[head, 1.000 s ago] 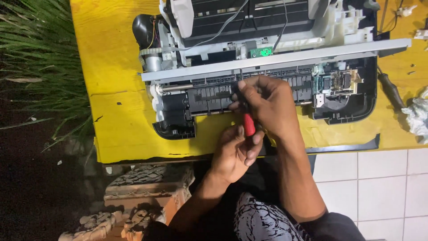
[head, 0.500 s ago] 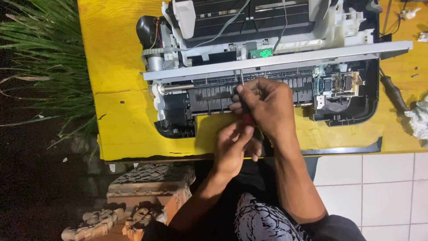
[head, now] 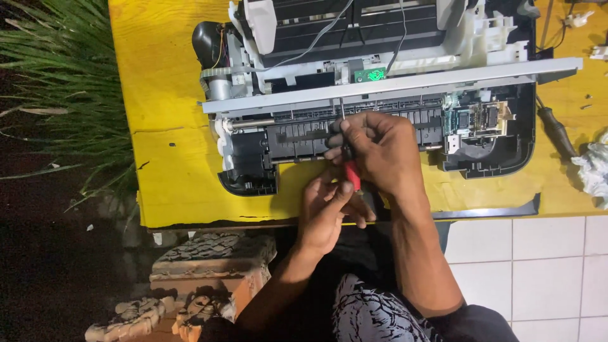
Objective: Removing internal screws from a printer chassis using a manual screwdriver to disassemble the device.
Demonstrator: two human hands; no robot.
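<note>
Red-handled screwdriver (head: 350, 172) gripped in right hand (head: 379, 152), shaft upright, tip set against grey metal rail (head: 392, 84) of opened printer (head: 373, 95). Left hand (head: 326, 212) just below, fingers closed loosely around handle end. Black roller assembly (head: 304, 134) directly left of grip; green circuit board (head: 369, 75) above it; carriage unit (head: 481, 120) to the right. Printer sat on yellow tabletop (head: 171, 126). Second dark-handled tool (head: 557, 130) lay far right, near crumpled white cloth (head: 592, 168).
</note>
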